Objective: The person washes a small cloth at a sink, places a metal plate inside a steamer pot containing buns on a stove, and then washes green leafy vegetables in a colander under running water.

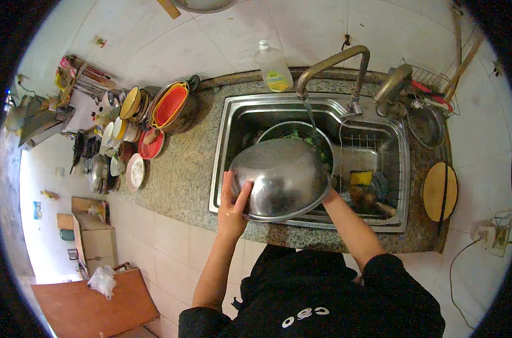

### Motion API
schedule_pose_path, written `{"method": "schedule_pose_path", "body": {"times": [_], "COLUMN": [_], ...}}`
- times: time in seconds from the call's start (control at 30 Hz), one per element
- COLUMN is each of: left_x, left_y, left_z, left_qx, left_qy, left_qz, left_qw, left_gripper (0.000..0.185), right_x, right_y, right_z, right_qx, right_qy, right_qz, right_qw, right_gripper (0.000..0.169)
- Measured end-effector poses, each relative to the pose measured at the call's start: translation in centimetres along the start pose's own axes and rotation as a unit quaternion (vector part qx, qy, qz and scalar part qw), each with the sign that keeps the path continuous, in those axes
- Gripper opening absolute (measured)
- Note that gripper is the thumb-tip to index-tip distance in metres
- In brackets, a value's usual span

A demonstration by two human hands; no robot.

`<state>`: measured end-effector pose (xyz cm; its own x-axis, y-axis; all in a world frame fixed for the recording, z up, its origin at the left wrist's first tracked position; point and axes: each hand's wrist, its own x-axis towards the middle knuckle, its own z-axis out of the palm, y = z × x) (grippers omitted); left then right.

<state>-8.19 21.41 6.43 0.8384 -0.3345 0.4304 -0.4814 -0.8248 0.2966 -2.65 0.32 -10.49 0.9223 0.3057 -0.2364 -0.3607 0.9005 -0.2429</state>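
Observation:
A large stainless steel bowl (283,177) is tilted over the near edge of the sink (218,169), its rounded outside facing up. My left hand (234,207) grips its left side, fingers spread on the metal. My right hand (330,195) is at its right rim, with the fingers hidden behind the bowl. Behind it, in the left basin, another round metal vessel (333,148) holds leafy greens (296,135), partly covered by the bowl. Water (310,113) runs from the curved faucet (336,57) into that vessel. What is inside the tilted bowl cannot be seen.
A dish soap bottle (277,72) stands behind the sink. The right basin holds a wire rack (368,145), a yellow sponge (360,178) and a scrubber. Stacked bowls, a red colander (170,105) and plates (135,171) crowd the left counter. A round wooden board (439,192) lies at right.

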Motion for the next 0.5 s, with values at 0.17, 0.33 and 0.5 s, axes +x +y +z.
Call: {"method": "schedule_pose_path", "body": {"times": [0.17,0.33,0.5], "left_x": [-0.6,-6.3,-9.3], "left_y": [-2.9,-9.8,-14.9], "left_z": [0.1,-0.4,-2.8], "left_qx": [-0.117,-0.421,-0.558], "left_qy": [0.127,0.239,0.33], "left_qz": [-0.172,-0.495,-0.57], "left_qw": [0.97,0.721,0.504], "left_gripper": [0.058,0.041,0.017], "right_x": [-1.2,-2.4,-2.5], "right_y": [-1.1,-1.6,-1.8], "right_z": [-0.7,-0.9,-2.4], "right_qx": [-0.171,-0.232,-0.217], "right_qy": [0.189,0.254,0.275], "right_qz": [0.049,0.06,0.024], "right_qw": [0.966,0.937,0.936], "right_gripper": [0.029,0.031,0.028]}}
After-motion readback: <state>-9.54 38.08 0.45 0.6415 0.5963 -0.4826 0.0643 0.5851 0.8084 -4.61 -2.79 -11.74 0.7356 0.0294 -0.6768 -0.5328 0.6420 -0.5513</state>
